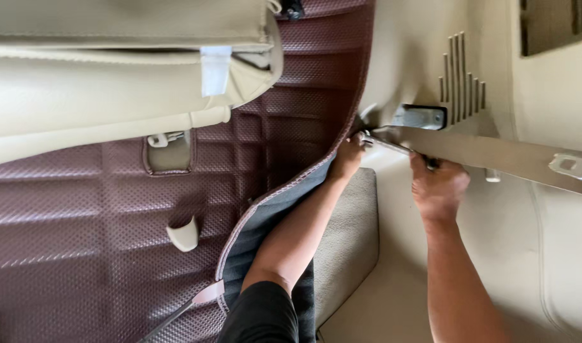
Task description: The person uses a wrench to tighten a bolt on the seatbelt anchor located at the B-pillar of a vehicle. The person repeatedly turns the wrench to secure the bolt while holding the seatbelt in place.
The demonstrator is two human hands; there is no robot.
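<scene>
Nearest, a black sleeve [262,314] and 2 bare forearms reach up over the maroon quilted floor mat [113,222]. The right hand [438,189] has its grip closed round the handle of a slim metal wrench [392,146]: stiff, light, likely slick, best held at the handle end. The left hand [347,157] pinches its head, far, beside the beige seat-belt anchor [421,117].
</scene>
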